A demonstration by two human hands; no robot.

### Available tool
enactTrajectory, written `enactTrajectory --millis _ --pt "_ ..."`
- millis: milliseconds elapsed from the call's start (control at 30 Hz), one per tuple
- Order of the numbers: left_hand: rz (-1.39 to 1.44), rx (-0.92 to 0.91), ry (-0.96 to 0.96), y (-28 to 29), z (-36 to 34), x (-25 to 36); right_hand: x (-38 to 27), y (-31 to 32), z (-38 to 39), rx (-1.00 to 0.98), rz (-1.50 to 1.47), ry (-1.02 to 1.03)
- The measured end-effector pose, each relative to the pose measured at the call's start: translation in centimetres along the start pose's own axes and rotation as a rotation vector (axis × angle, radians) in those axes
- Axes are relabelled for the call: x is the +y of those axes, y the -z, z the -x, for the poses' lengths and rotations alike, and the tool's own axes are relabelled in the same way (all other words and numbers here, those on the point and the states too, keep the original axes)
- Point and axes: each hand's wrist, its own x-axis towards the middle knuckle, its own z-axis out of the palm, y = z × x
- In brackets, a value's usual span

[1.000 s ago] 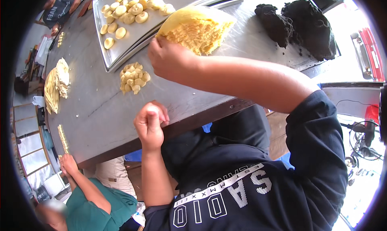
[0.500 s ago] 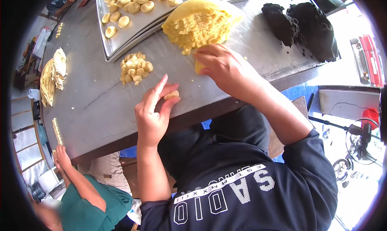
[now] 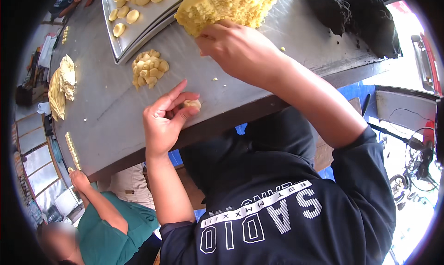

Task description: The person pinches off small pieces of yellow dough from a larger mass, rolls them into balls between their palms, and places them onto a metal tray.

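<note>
My left hand (image 3: 165,116) is just above the near table edge, a small pale dough piece (image 3: 192,104) held between its curled fingers and thumb. At the near side of a large mound of crumbly yellow paste (image 3: 226,8) is my right hand (image 3: 224,45). Its fingers are bent and drawn together against the paste; their tips are mostly hidden under the hand. A heap of small pale dough pieces (image 3: 150,68) lies on the table beyond my left hand.
A metal tray (image 3: 121,47) with round pale dough balls (image 3: 132,16) stands at the far left. Black dough (image 3: 365,22) lies at the far right. Farther left are a folded dough mass (image 3: 62,87), a row of dough bits (image 3: 72,150) and a co-worker's hands (image 3: 80,179).
My right hand has moved away from me, up to the yellow mound; the yellow lump seen under it before is hidden now. My left hand keeps its dough piece. The whole view has shifted slightly.
</note>
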Motion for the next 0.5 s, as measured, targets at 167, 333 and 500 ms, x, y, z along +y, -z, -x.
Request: enactTrajectory --millis 167,333,500 --pt "-0.115 0.138 -0.073 -0.7 0.8 -1.3 0.8 0.5 0.3 -0.118 -0.033 0.113" --pt "-0.455 0.18 -0.303 -2.4 1.4 0.6 -0.5 1.9 3.9 -0.153 -0.302 0.118" --pt "-0.645 0.14 -0.195 -3.3 2.2 1.0 -1.8 2.2 4.9 -0.052 -0.304 -0.014"
